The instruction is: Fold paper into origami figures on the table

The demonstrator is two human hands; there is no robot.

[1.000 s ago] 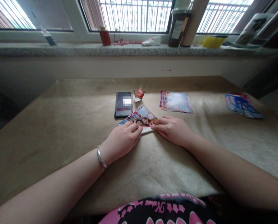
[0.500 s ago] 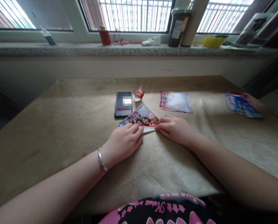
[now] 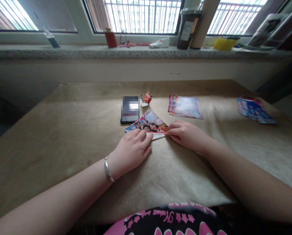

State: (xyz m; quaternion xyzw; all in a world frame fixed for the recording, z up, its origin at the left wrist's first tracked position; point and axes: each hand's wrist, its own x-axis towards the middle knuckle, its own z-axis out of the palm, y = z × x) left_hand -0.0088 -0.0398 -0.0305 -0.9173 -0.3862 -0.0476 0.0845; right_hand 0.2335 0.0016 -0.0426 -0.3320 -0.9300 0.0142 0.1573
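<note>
A glossy printed sheet of paper (image 3: 152,122), folded into a triangle with its point away from me, lies on the table in front of me. Along its near edge a white strip with a red line shows. My left hand (image 3: 133,147) presses on the left part of that edge, thumb on the white strip, other fingers bent over the paper. At the right corner my right hand (image 3: 185,133) pinches the paper between thumb and fingers. Just beyond the paper's left side lies a phone (image 3: 130,118), its screen blurred out. A small red-orange folded paper figure (image 3: 146,98) stands beside the phone.
A stack of printed square sheets (image 3: 185,106) lies right of the paper figure. More blue printed papers (image 3: 255,109) are spread at the table's right. Behind the table (image 3: 62,130), a stone windowsill (image 3: 87,53) holds a red container (image 3: 110,38), a dark lidded jar (image 3: 187,31) and a yellow item (image 3: 225,43).
My left thumb has slid slightly right along the near edge, and the white strip lies flatter. My right hand stays at the right corner with hardly any movement.
</note>
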